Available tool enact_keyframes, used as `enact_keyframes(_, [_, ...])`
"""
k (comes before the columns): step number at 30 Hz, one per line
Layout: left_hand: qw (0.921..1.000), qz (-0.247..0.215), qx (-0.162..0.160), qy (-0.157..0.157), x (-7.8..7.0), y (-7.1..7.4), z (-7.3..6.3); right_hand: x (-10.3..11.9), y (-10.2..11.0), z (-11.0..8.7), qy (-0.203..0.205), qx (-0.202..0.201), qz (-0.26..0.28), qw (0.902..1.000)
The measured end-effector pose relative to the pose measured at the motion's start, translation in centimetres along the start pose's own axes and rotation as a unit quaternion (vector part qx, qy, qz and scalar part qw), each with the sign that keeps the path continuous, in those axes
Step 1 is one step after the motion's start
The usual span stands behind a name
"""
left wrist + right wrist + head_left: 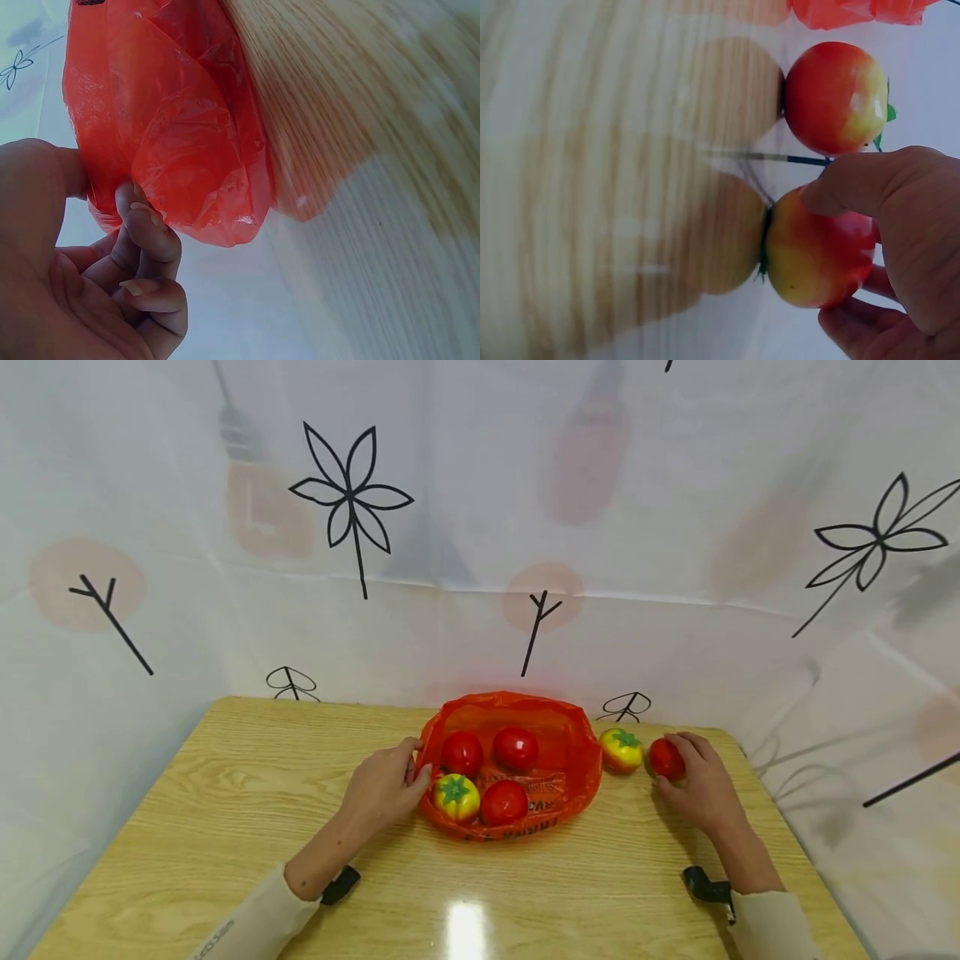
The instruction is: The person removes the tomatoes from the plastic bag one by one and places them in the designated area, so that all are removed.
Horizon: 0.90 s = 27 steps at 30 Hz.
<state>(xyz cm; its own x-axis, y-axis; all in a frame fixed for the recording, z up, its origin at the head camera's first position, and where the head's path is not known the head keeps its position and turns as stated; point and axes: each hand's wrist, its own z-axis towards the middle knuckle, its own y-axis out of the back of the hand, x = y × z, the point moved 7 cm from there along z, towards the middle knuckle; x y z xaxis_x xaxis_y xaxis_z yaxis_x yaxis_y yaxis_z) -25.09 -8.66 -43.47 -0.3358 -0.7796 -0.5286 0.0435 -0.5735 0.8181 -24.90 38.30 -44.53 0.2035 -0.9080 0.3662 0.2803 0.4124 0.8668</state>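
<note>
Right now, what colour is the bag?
The bag is bright orange-red; the head view shows it best.

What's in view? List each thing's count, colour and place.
backdrop: one, white, printed, at back
table: one, pale wood, before backdrop
plastic bag: one, red, on table
red tomatoes: three, red, in bag
yellow tomato: one, yellow, green-topped, in bag
loose tomato: one, yellow-red, right of bag
held tomato: one, red-yellow, right of loose tomato
wrist devices: two, black, lower left and right
sleeves: two, cream, beside wrist devices
left grip: one, bare, pinching bag's left rim
right grip: one, bare, around held tomato
</note>
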Motion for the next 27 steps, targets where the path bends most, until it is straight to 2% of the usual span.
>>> enact_keyframes(4, [1.0, 0.001, -0.001, 0.0, 0.0, 0.0, 0.0, 0.4, 0.3, -0.1, -0.006, 0.0, -0.012, 0.9999])
enact_keyframes(9, [1.0, 0.0, -0.002, 0.002, 0.0, 0.1, 0.0, 1.1, 0.8, -0.1, 0.008, -0.018, -0.022, 0.9995])
enact_keyframes(18, [1.0, -0.003, -0.002, 0.001, 0.1, 0.0, 0.1, 3.8, 1.8, 0.2, 0.015, -0.04, -0.025, 0.9988])
enact_keyframes(27, [1.0, 0.001, -0.002, -0.002, 0.0, 0.1, 0.1, 6.4, 2.5, 0.1, 0.058, -0.068, -0.003, 0.996])
